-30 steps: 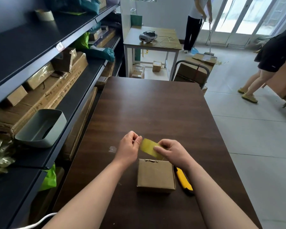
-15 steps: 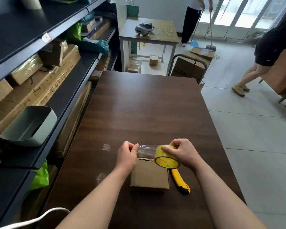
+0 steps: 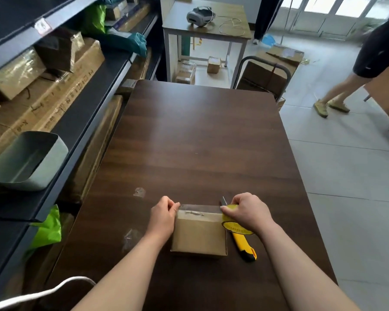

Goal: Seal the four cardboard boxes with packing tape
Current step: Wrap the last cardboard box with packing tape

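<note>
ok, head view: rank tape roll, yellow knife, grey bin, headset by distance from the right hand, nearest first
1. tape roll, in the right hand
2. yellow knife, on the table beside it
3. grey bin, left shelf
4. headset, far table

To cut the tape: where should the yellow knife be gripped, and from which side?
Grip the knife at its near end, from the right: the blade points away, the box sits on its left, and the right hand holding the tape roll covers the middle.
</note>
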Action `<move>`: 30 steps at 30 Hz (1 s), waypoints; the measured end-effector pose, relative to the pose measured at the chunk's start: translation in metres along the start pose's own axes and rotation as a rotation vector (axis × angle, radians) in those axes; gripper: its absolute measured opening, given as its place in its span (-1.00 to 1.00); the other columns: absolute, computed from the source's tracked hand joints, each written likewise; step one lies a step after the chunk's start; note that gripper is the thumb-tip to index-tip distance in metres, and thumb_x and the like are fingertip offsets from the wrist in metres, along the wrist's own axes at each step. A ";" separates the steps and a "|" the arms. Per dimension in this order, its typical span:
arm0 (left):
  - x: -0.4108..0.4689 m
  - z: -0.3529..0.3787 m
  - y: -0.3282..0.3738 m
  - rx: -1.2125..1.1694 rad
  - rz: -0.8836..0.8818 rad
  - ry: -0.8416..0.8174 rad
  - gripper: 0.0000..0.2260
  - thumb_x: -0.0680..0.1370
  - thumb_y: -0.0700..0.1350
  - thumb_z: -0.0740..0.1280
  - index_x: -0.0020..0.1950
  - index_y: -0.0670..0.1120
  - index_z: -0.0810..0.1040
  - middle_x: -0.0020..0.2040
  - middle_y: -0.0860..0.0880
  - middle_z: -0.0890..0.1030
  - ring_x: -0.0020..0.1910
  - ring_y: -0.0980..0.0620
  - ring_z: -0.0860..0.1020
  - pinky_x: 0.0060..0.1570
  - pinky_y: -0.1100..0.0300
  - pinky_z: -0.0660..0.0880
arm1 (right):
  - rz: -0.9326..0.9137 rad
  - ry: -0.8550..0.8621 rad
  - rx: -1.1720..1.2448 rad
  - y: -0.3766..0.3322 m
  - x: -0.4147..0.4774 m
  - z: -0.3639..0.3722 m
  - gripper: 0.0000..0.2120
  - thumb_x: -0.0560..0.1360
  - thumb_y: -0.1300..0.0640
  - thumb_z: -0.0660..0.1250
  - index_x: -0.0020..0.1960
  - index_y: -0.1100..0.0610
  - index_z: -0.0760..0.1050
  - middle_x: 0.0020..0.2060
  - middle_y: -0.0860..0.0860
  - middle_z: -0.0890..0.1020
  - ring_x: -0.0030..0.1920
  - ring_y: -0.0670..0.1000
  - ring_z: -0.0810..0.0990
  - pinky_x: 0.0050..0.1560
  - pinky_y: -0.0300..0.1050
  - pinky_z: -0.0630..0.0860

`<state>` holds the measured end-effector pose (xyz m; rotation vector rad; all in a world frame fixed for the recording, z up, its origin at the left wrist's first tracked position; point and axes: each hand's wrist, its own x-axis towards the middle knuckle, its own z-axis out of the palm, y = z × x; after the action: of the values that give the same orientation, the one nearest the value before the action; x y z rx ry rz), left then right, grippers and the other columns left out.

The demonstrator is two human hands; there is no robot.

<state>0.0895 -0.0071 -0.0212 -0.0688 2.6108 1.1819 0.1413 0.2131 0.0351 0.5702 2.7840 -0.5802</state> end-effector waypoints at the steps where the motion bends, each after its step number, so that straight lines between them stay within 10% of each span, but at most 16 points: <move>1: 0.000 0.002 -0.001 0.010 -0.009 -0.006 -0.81 0.61 -0.04 0.27 -0.13 -0.13 0.46 -0.21 -0.02 0.54 -0.23 0.05 0.47 -0.30 0.19 0.28 | 0.009 -0.008 -0.022 -0.001 0.001 0.001 -0.67 0.44 -0.25 0.33 -0.13 0.02 0.60 -0.22 -0.08 0.61 -0.17 -0.02 0.56 -0.27 -0.18 0.40; 30: 0.005 0.021 -0.022 0.033 -0.081 0.004 -0.82 0.63 -0.03 0.22 -0.08 -0.12 0.44 -0.15 -0.02 0.54 -0.15 0.00 0.50 -0.21 0.13 0.37 | 0.004 -0.043 -0.279 -0.025 0.015 0.016 -0.72 0.46 -0.18 0.30 -0.13 0.04 0.44 -0.19 -0.04 0.57 -0.14 0.04 0.58 -0.18 -0.15 0.48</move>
<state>0.0929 -0.0062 -0.0519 -0.1686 2.6043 1.1124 0.1197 0.1901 0.0246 0.4960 2.7547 -0.1938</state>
